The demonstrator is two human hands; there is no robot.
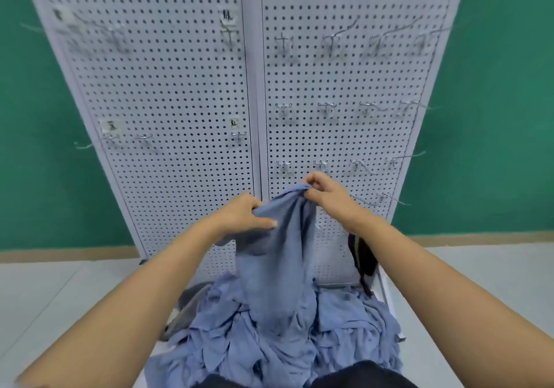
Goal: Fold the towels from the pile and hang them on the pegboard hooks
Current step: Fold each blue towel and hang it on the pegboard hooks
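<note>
1. Centrally, just below mid-frame, the left hand (245, 213) and the right hand (326, 191) both grip the top of one blue towel (275, 267), fingers curled into bunched cloth; the right hand sits slightly higher.
2. The towel hangs from the hands, and its lower end meets the pile of blue towels (269, 342) at bottom centre (where one ends and the other begins cannot be told).
3. Step in hand, as judged: finding the corners before folding. Slide the hands apart along the hem until each pinches a corner, then lift the cloth free of the pile.
4. Fold edge to edge while the cloth is taut; a bunched grip will likely give a crooked fold.
5. Wire hooks (322, 165) on the white pegboard (180, 103) stand bare just above the right hand, the nearest target.
</note>
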